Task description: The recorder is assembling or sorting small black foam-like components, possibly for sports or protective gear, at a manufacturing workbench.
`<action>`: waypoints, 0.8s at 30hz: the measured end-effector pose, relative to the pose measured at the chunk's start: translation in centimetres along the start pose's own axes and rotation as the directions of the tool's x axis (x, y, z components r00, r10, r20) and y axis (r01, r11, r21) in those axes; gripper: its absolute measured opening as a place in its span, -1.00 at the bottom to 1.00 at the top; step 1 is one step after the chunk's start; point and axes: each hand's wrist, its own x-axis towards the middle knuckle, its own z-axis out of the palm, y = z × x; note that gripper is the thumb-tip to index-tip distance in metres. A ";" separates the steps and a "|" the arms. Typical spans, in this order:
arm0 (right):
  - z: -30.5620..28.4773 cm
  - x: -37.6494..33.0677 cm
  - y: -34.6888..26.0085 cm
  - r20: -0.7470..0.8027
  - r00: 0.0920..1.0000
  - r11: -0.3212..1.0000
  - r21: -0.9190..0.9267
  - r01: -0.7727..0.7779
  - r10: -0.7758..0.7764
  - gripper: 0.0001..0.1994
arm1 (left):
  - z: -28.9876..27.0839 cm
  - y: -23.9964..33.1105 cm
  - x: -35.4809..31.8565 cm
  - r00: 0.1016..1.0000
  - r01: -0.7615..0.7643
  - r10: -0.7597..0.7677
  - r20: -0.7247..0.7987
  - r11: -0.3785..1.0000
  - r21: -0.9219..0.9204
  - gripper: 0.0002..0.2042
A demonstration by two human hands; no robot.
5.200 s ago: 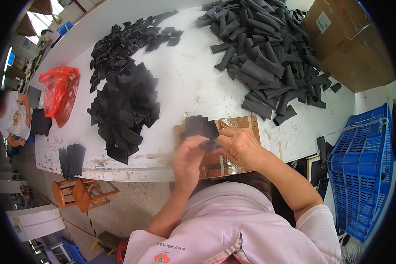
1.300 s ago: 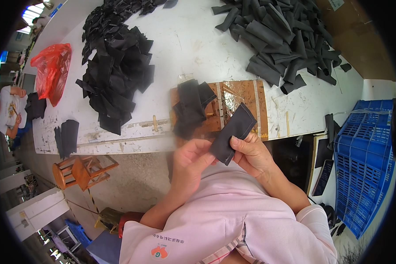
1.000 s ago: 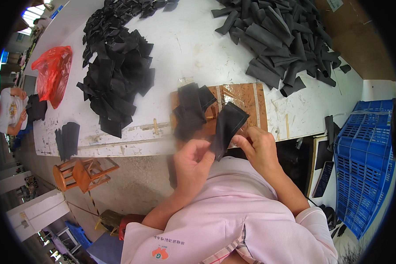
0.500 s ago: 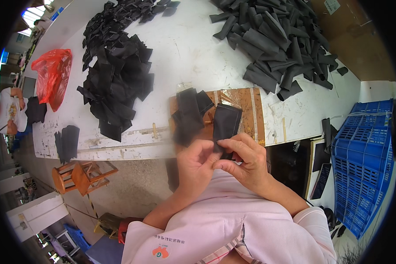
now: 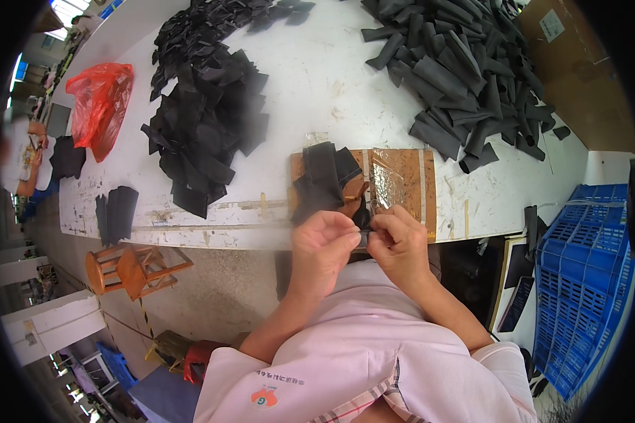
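Note:
Over the table's near edge, both hands are close together in front of my chest. A small black fabric piece (image 5: 363, 238) is bunched or folded between my fingertips, mostly hidden by them. My left hand (image 5: 319, 248) pinches it from the left with thumb and forefinger. From the other side, my right hand (image 5: 401, 242) grips it with curled fingers. Just beyond lies a brown board (image 5: 420, 187) with clear tape strips across it. Flat black fabric pieces (image 5: 320, 173) rest on the board's left part, beside a small brown object (image 5: 354, 192) whose kind I cannot tell.
Heaps of flat black pieces (image 5: 204, 127) and rolled black pieces (image 5: 451, 70) cover parts of the white table (image 5: 317, 77). A red plastic bag (image 5: 100, 109) lies left. Blue crates (image 5: 582, 282) and a cardboard box (image 5: 564, 63) stand right; a wooden stool (image 5: 137, 271) is lower left.
The black fabric piece, spread flat beyond my fingers before, is now bunched small between them. My right hand has curled tighter and turned. The whole view has shifted slightly.

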 end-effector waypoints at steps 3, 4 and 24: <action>-1.1 0.2 0.6 0.236 0.948 0.883 0.369 -0.291 0.214 -0.94 | -0.4 1.0 -0.2 0.983 0.137 -0.125 0.131 0.987 -0.082 -0.81; -1.1 0.1 0.8 0.323 0.914 0.790 0.479 -0.383 0.247 -0.96 | -0.5 0.9 -0.2 0.970 0.180 -0.174 0.170 0.984 -0.017 -0.80; -0.7 0.7 -0.4 0.488 0.863 0.228 0.832 -0.505 0.130 -0.84 | 1.4 3.3 -2.5 0.925 0.011 -0.048 0.376 0.995 0.099 -0.61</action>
